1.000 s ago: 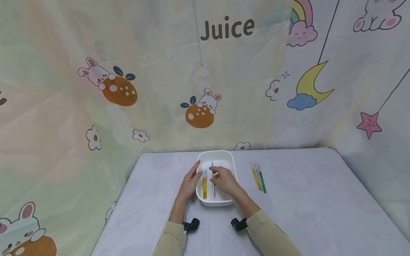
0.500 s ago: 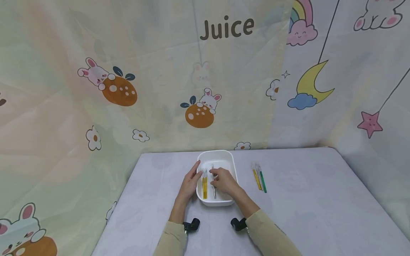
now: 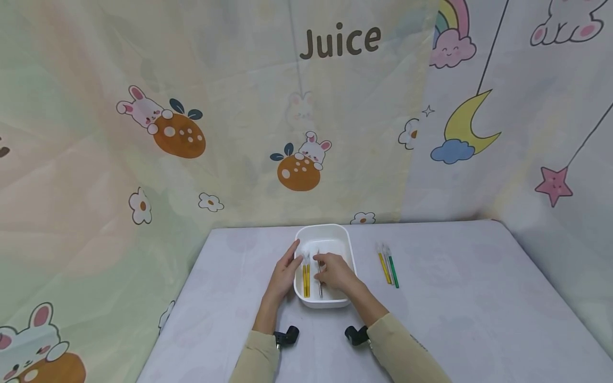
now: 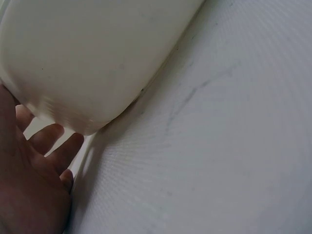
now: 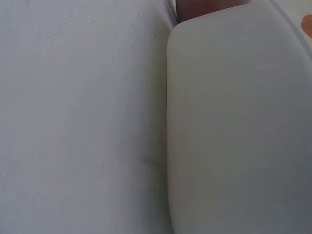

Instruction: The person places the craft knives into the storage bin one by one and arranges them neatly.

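Observation:
A white tray (image 3: 323, 304) stands on the table, and my left hand (image 3: 281, 276) holds its left side, thumb at the rim and fingers along the outer wall. In the left wrist view, fingertips (image 4: 73, 146) show against that wall. My right hand (image 3: 337, 272) is over the inside of the tray, pinching a slim silver pen-like tool (image 3: 320, 290) between thumb and fingers. The tool points away from me, its middle partly hidden by the fingers. Left of it in the tray lie two yellow pen-like tools (image 3: 306, 282) with clear ends, side by side.
To the right of the tray, several similar slim tools lie together, among them a yellow one (image 3: 384, 268) and a green one (image 3: 394, 272). A pale cloth covers the table (image 3: 460, 298). Behind it hangs a printed curtain (image 3: 239, 159).
My right hand has shifted slightly toward me with the silver tool, whose far tip now sits nearer and lower in the tray. The left hand and tray stay in place.

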`<state>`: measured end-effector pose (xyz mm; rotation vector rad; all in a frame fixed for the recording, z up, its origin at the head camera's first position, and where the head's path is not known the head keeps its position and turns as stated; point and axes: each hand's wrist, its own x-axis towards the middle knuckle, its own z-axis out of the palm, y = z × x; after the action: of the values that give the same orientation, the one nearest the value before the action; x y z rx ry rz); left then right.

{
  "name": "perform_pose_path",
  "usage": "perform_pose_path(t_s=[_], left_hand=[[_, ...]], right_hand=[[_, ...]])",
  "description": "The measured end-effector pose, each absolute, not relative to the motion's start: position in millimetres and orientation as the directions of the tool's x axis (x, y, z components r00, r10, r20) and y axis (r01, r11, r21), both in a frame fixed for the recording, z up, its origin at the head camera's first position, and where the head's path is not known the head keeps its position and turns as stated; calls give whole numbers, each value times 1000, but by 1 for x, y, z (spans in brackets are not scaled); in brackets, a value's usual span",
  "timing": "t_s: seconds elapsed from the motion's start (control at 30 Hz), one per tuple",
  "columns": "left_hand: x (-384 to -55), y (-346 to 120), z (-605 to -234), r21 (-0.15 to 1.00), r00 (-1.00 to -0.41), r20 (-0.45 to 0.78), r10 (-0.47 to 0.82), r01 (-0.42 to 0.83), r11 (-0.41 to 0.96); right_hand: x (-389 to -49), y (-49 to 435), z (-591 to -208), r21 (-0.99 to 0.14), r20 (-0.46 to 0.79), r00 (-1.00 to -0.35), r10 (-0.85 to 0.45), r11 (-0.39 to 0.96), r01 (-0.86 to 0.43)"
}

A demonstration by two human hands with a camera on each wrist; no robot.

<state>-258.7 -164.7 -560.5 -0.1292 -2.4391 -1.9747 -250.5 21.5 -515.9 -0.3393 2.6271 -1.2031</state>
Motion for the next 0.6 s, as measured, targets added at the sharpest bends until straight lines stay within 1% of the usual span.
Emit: perform_pose_path(t_s=[0.2, 0.43, 0.6], left_hand=[[-258, -165, -561, 977, -997, 48, 65, 60, 206], [-259, -165, -561, 975, -997, 50, 63, 62, 212], [-259, -165, -561, 975, -997, 50, 62, 62, 214]], right_hand=[[-249, 21, -517, -770, -132, -934, -331, 628, -114], [-251, 20, -518, -735, -124, -930, -345, 661, -148], [-251, 19, -517, -732, -118, -926, -359, 661, -163]])
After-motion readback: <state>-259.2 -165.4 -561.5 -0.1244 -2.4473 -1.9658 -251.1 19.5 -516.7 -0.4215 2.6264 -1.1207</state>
